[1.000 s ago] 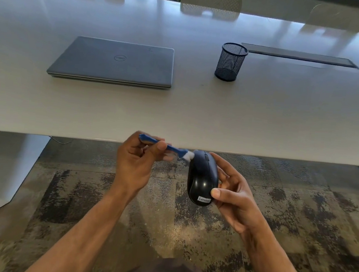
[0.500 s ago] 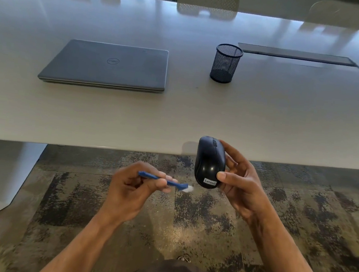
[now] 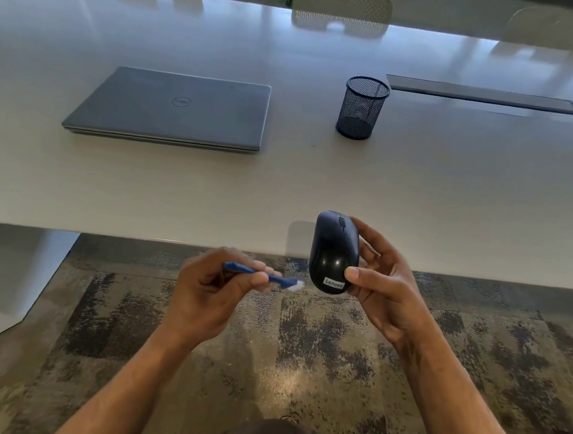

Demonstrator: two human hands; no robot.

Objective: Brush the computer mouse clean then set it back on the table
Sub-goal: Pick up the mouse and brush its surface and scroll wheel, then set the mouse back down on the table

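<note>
Standing nearly upright at the near edge of the table [image 3: 454,205], the black mouse [image 3: 334,253] was held off the surface by the right hand [image 3: 381,289], thumb on its lower end and fingers curled behind. Just beside its lower left, the white bristles of a blue brush [image 3: 265,277] pointed at it, the handle pinched in the left hand [image 3: 214,294]. Farther back lay a closed laptop [image 3: 173,108] and a mesh pen cup [image 3: 362,107].
</note>
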